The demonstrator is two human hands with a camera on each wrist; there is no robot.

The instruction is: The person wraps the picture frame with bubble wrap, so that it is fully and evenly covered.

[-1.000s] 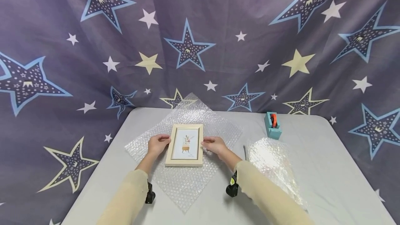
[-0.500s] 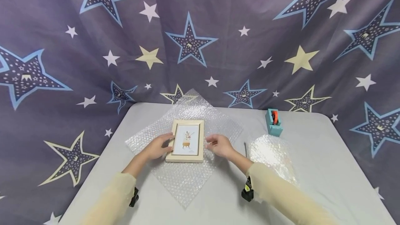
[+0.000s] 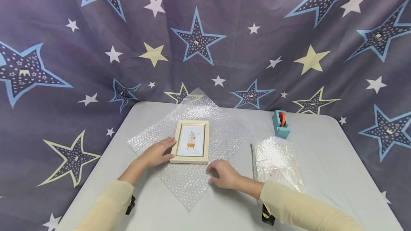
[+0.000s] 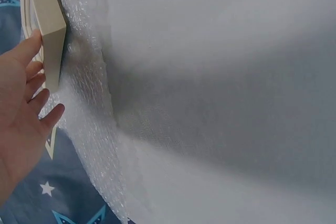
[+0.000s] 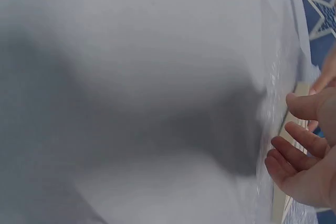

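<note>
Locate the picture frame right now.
In the head view, the picture frame lies just left of centre on the bubble wrap, left hand touching its left side, right hand near its lower right corner.

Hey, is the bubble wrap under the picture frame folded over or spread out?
Spread out: the bubble wrap extends beyond the picture frame on every side, and none covers its front.

Nothing can be read, the tiny lettering point(image 3: 196, 152) low on the framed print point(image 3: 191, 140) being too small.
</note>
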